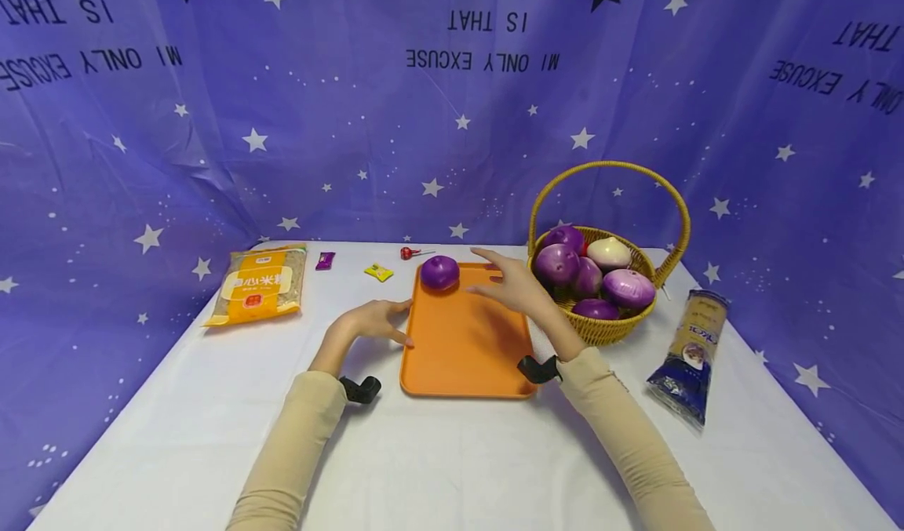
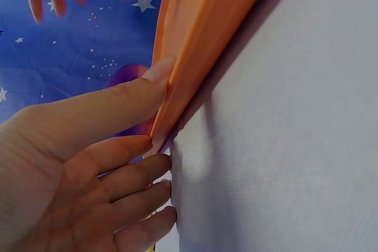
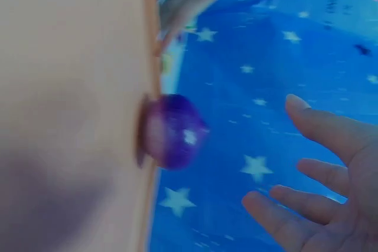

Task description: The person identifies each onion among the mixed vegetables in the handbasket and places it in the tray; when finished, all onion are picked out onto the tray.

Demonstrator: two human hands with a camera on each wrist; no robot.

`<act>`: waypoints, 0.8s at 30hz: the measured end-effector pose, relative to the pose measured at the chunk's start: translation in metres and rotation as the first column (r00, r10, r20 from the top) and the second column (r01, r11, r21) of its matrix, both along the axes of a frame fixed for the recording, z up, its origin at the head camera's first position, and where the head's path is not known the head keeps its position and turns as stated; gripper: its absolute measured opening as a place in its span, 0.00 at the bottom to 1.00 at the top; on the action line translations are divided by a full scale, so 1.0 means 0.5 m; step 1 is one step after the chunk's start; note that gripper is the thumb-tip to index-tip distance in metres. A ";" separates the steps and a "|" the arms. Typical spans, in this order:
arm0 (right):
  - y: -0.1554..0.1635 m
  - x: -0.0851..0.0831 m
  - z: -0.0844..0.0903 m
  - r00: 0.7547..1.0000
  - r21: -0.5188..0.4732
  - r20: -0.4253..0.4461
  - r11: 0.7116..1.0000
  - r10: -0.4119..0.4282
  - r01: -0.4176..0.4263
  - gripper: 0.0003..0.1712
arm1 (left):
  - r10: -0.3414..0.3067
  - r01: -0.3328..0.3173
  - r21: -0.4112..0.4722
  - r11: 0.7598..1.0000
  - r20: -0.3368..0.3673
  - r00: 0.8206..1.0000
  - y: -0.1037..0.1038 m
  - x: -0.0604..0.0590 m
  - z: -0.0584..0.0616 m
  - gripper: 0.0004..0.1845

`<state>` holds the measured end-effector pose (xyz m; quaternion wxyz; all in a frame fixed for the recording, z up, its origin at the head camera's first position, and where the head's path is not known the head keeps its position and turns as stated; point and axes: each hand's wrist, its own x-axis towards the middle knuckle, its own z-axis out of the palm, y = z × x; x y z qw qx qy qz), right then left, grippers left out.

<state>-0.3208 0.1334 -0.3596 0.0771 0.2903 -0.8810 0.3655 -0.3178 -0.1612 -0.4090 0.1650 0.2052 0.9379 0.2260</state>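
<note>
Left hand (image 1: 374,321) rests on the tabletop (image 1: 176,437) at the left edge of the orange tray (image 1: 462,350). Its grip is relaxed and nearly straight: the left wrist view shows the thumb (image 2: 118,101) laid against the tray's raised rim (image 2: 195,51) and the other fingers (image 2: 130,175) touching the rim's lower edge where it meets the white cloth. It holds nothing.

Right hand (image 1: 512,284) hovers over the far right part of the tray, grip spread, fingers straight and apart, nothing held. The right wrist view confirms the open fingers (image 3: 319,128), well clear of the purple onion (image 3: 171,131).

The purple onion (image 1: 440,271) sits on the tray at its far edge, just left of the right hand's fingertips and not touching them.

A wicker basket (image 1: 607,323) with a hoop handle stands just right of the tray and holds several more onions (image 1: 628,286), purple and pale.

Elsewhere on the tabletop: a yellow packet of grain (image 1: 257,284) at far left, a small purple sweet (image 1: 325,260), a yellow sweet (image 1: 378,272), a red lollipop (image 1: 408,253) behind the tray, and a long noodle packet (image 1: 692,354) at right.

A star-printed blue cloth (image 1: 353,123) forms the backdrop
</note>
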 end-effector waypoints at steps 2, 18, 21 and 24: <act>0.027 0.019 0.017 0.999 0.008 -0.051 1.000 -0.009 0.010 0.39 | -0.001 0.001 -0.003 1.000 -0.005 1.000 0.000 0.001 0.002 0.51; 0.312 0.090 0.103 0.936 0.169 -0.079 0.921 -0.342 0.351 0.35 | 0.002 -0.002 -0.001 1.000 -0.009 1.000 0.005 0.007 -0.003 0.50; 0.344 0.095 0.100 0.926 0.234 -0.054 0.896 -0.374 0.376 0.38 | 0.001 -0.001 0.004 1.000 -0.005 1.000 0.004 0.010 -0.003 0.50; 0.366 0.095 0.096 0.930 0.293 -0.034 0.886 -0.365 0.359 0.39 | 0.000 0.000 0.005 1.000 -0.014 1.000 0.005 0.011 0.000 0.50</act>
